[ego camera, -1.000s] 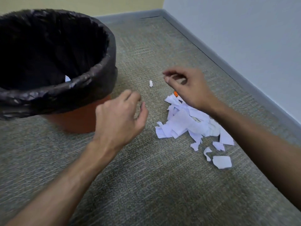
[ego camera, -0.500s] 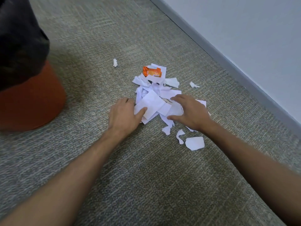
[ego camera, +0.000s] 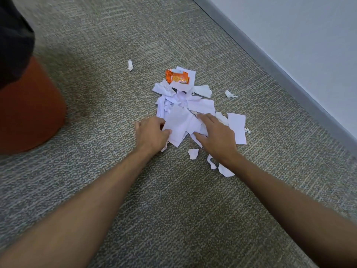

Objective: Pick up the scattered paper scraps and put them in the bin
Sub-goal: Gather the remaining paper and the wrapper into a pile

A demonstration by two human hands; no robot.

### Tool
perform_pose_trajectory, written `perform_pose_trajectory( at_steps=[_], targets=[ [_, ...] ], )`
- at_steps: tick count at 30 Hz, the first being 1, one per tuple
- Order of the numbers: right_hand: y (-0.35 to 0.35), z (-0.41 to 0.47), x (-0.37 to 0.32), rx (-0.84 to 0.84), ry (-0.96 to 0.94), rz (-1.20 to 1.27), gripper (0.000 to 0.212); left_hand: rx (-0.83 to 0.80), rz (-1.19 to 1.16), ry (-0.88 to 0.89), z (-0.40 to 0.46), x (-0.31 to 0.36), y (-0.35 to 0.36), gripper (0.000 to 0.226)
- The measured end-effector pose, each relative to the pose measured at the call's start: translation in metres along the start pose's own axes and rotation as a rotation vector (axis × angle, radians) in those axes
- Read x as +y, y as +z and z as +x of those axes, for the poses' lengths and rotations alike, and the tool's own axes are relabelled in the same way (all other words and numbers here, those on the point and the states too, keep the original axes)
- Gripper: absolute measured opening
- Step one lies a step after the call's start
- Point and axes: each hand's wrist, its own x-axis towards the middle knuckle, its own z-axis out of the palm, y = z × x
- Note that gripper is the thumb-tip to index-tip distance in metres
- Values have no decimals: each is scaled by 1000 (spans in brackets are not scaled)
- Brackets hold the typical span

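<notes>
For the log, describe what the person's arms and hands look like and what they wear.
Both forearms come in bare from the bottom edge of the picture: no sleeves show at all. The left hand and right hand wear no gloves, and no rings, watch, bracelet or wristband can be seen on the fingers or wrists. No markings show. Above the forearms, the arms lie outside the view.

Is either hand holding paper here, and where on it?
Left hand pinches the pile's large top sheet at its left edge. Right hand rests on the pile; hold unclear.
</notes>
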Motion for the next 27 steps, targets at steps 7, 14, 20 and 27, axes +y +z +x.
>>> perform_pose_trajectory(
  at_steps=[7, 14, 20, 27],
  targets=[
    [-5, 7, 15, 55, 46, 75, 32, -57, -204, -34, -5, -6, -11, 8],
    [-18, 3, 0, 37, 42, 201, 54, -71, -231, -40, -4, -9, -18, 20],
    [-14, 14, -12, -59, 20, 137, 74, -32, -210, -26, -8, -13, -22, 15],
    [-3, 24, -32, -79, 49, 220, 47, -54, -164, -68, -16, -15, -18, 12]
  ],
)
